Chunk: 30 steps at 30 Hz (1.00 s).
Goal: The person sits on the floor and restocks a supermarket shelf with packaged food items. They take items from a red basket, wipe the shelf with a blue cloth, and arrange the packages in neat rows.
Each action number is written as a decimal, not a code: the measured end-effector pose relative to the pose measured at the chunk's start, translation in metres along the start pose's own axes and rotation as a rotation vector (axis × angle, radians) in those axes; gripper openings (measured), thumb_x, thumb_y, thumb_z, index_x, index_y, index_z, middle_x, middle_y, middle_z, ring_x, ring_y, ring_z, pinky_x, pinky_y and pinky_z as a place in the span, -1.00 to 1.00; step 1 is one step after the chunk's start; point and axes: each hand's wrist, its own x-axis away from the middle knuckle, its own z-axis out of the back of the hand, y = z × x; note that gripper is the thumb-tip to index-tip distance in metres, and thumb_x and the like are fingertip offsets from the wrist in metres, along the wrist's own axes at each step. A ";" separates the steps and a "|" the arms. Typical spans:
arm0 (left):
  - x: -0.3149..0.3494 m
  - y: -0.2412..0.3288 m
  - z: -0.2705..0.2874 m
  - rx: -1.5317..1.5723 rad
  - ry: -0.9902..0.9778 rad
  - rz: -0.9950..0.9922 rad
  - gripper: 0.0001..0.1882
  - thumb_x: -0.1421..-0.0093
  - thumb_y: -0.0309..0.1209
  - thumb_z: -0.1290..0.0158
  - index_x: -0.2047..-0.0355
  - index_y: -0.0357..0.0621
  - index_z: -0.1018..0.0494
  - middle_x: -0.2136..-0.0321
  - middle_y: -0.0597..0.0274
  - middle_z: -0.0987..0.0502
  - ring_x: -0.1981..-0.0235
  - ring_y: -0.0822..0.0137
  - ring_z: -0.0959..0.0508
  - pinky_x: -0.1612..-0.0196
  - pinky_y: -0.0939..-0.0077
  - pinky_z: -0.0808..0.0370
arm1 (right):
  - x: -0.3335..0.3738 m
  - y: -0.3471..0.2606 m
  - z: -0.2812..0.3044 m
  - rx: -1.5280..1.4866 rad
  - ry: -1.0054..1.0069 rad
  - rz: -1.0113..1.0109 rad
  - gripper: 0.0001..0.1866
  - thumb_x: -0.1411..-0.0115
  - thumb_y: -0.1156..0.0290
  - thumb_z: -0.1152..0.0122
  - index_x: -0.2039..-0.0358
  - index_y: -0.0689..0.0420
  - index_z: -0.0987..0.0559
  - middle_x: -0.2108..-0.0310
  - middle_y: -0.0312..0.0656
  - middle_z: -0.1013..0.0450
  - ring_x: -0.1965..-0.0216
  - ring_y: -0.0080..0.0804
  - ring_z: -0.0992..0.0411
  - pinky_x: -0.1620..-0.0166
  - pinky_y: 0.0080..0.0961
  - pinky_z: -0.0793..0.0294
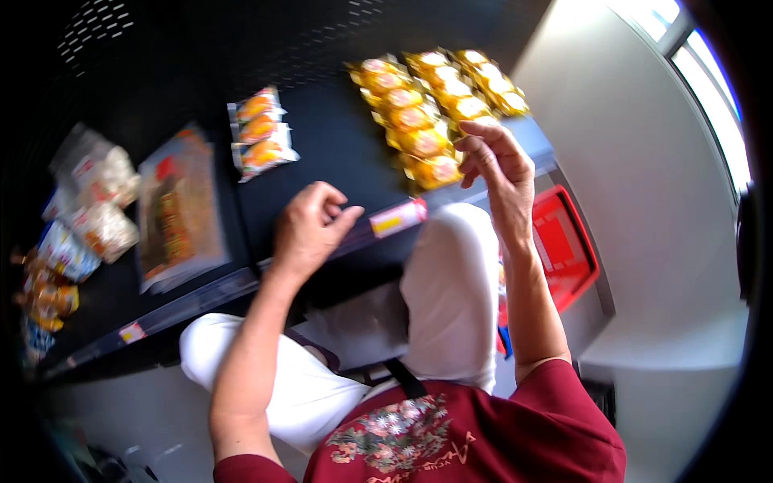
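My left hand (310, 226) hovers over the front edge of a black shelf (322, 121), fingers loosely curled and thumb apart, holding nothing. My right hand (501, 165) is raised by the shelf's right end, with bent, parted fingers and nothing visible in them. Close to its fingertips, gold-wrapped round snacks (423, 143) lie in several rows running back from the front edge. Beyond my left hand, a short row of small white-and-orange packets (262, 133) rests on the shelf. Motion blurs the scene slightly.
Leftward on the shelf are a flat clear bag (181, 213), bags of pale pieces (106, 197) and smaller packs (52, 294). Price tags (398, 219) line the front edge. A red basket (564, 245) stands by my right knee, near the white wall (644, 201).
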 end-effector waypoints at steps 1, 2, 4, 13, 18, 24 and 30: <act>0.001 -0.001 -0.004 0.025 -0.036 0.040 -0.73 -0.16 -0.31 -0.34 0.36 -0.20 -0.50 0.52 0.26 -0.53 0.52 0.46 -0.49 0.39 0.52 -0.50 | 0.010 0.008 0.032 0.043 0.086 -0.056 -0.75 -0.43 0.39 -0.12 -0.03 0.19 -0.60 0.26 -0.26 -0.59 0.40 -0.68 -0.47 0.36 -0.71 -0.51; 0.001 0.000 -0.002 0.041 -0.077 0.072 -0.73 -0.17 -0.30 -0.34 0.39 -0.20 -0.49 0.54 0.28 -0.52 0.51 0.47 -0.48 0.38 0.54 -0.49 | 0.023 0.014 0.064 0.078 0.167 -0.106 -0.75 -0.43 0.37 -0.12 -0.02 0.19 -0.61 0.28 -0.27 -0.59 0.41 -0.68 -0.46 0.36 -0.71 -0.51; 0.002 0.000 -0.003 0.052 -0.116 0.104 -0.73 -0.22 -0.30 -0.29 0.42 -0.21 -0.48 0.58 0.36 -0.47 0.51 0.55 -0.43 0.40 0.58 -0.44 | 0.056 0.043 0.125 0.132 0.282 -0.227 -0.74 -0.41 0.35 -0.15 -0.01 0.18 -0.61 0.32 -0.30 -0.58 0.41 -0.67 -0.46 0.37 -0.71 -0.50; -0.011 0.003 -0.001 0.098 -0.246 0.236 -0.75 -0.31 -0.31 -0.21 0.41 -0.19 -0.47 0.56 0.42 -0.44 0.50 0.64 -0.40 0.37 0.71 -0.38 | 0.245 0.189 0.261 0.745 0.253 -0.917 -0.55 -0.23 0.40 -0.28 -0.11 0.26 -0.50 0.09 -0.01 -0.56 0.13 -0.22 -0.56 0.16 -0.35 -0.62; -0.011 -0.002 0.000 0.072 -0.281 0.284 -0.74 -0.34 -0.23 -0.16 0.38 -0.15 -0.50 0.54 0.40 -0.45 0.48 0.62 -0.39 0.37 0.69 -0.35 | 0.266 0.213 0.268 1.320 -0.167 -0.990 -0.40 -0.04 0.41 -0.40 -0.14 0.14 -0.50 -0.13 0.17 -0.40 -0.18 0.16 -0.35 -0.18 -0.04 -0.43; -0.012 0.003 -0.002 0.043 -0.276 0.279 -0.75 -0.35 -0.23 -0.14 0.35 -0.16 -0.52 0.52 0.39 -0.46 0.46 0.62 -0.40 0.36 0.68 -0.36 | 0.258 0.241 0.273 1.391 -0.304 -1.265 -0.06 0.12 -0.01 -0.57 -0.24 0.10 -0.39 -0.20 0.15 -0.34 -0.18 0.18 -0.38 -0.17 -0.05 -0.49; -0.012 0.005 -0.005 0.050 -0.274 0.295 -0.76 -0.35 -0.25 -0.14 0.33 -0.18 -0.54 0.50 0.40 -0.47 0.45 0.62 -0.40 0.35 0.69 -0.36 | 0.289 0.294 0.280 1.451 -0.204 -1.230 -0.02 0.13 -0.13 -0.57 -0.22 0.10 -0.37 -0.23 0.17 -0.27 -0.17 0.24 -0.38 -0.10 -0.03 -0.55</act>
